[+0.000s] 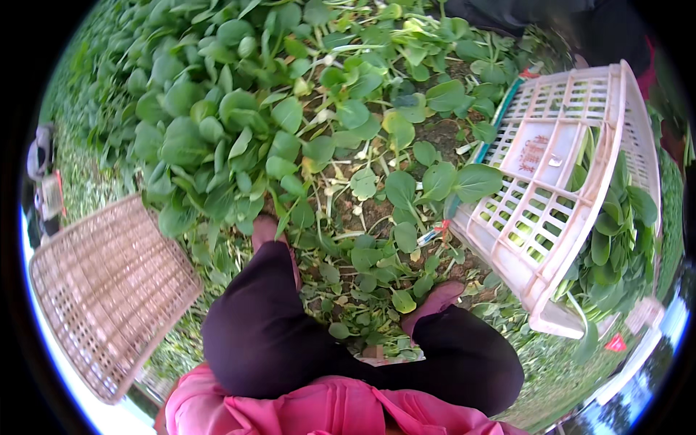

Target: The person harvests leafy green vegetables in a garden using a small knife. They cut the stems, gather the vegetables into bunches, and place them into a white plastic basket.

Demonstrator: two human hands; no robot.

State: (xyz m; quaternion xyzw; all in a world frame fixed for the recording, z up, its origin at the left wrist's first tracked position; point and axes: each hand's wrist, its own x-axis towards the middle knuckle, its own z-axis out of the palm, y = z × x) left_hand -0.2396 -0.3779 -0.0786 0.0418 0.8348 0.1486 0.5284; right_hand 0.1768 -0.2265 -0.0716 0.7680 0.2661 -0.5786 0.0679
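Note:
Both my hands are out of view. Before me grows a dense bed of leafy greens [185,136], which look like young bok choy, with broad rounded leaves. Between my feet and beyond them, loose leaves and cut pale stems [359,209] lie scattered over brown soil. To my right a white slatted plastic crate [544,190] lies tipped on its side, its mouth facing right. Picked greens [614,234] fill it and show at the opening. A few leaves [462,182] rest against the crate's near left edge.
A pale brown plastic mesh basket [114,293] stands tilted at my left. My bent knees, in dark trousers [261,326], frame the ground between my shoes [435,302]. At the upper right, another person's dark clothing [603,32] shows behind the crate. Small things at the far left are blurred.

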